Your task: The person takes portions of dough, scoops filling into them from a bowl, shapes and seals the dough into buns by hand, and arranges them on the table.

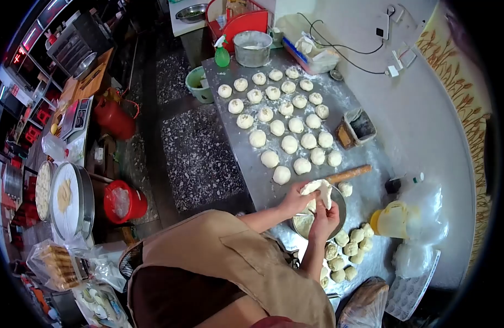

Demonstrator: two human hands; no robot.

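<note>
Both hands hold one piece of white dough [324,192] above a round metal bowl [339,210]. My left hand [296,200] grips its left side, and my right hand [324,218] pinches its lower end. Pale filling or dough shows in the bowl, partly covered by my hands. Behind the bowl a wooden rolling pin [350,174] lies on the metal table [244,150], with a small dough ball [345,189] beside it. Several round white buns [289,144] stand in rows farther back. Several smaller dough pieces [350,249] are grouped to the right of the bowl.
A metal pot [252,50], green spray bottle [222,53] and plastic tub [316,57] stand at the table's far end. Toward the wall are a square container [357,129] and yellow jug [391,220]. A red bucket [124,202] is on the floor at left.
</note>
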